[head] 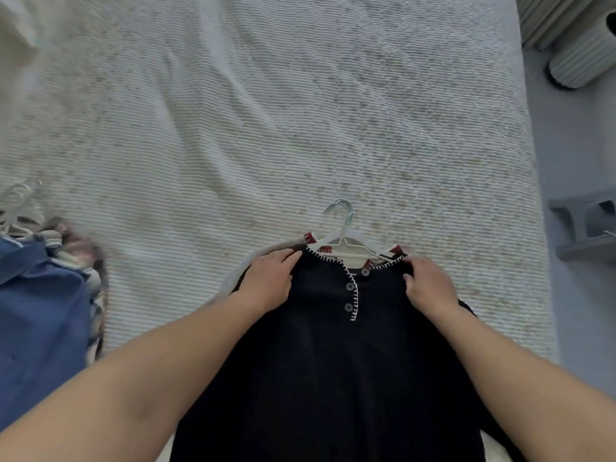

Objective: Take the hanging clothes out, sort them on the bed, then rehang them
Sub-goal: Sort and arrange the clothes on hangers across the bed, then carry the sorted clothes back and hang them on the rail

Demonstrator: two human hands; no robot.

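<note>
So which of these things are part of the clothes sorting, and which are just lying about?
Part of the job:
black buttoned top with white stitching
white plastic hanger
blue garment
white textured bed

Just lying about:
pale ribbed cylinder
grey stand

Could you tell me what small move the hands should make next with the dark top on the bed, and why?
Probably slide the dark top off the white hanger. The left hand and right hand each grip a shoulder beside the neckline, and the hanger still sits inside the collar as the garment lies on the bed.
</note>
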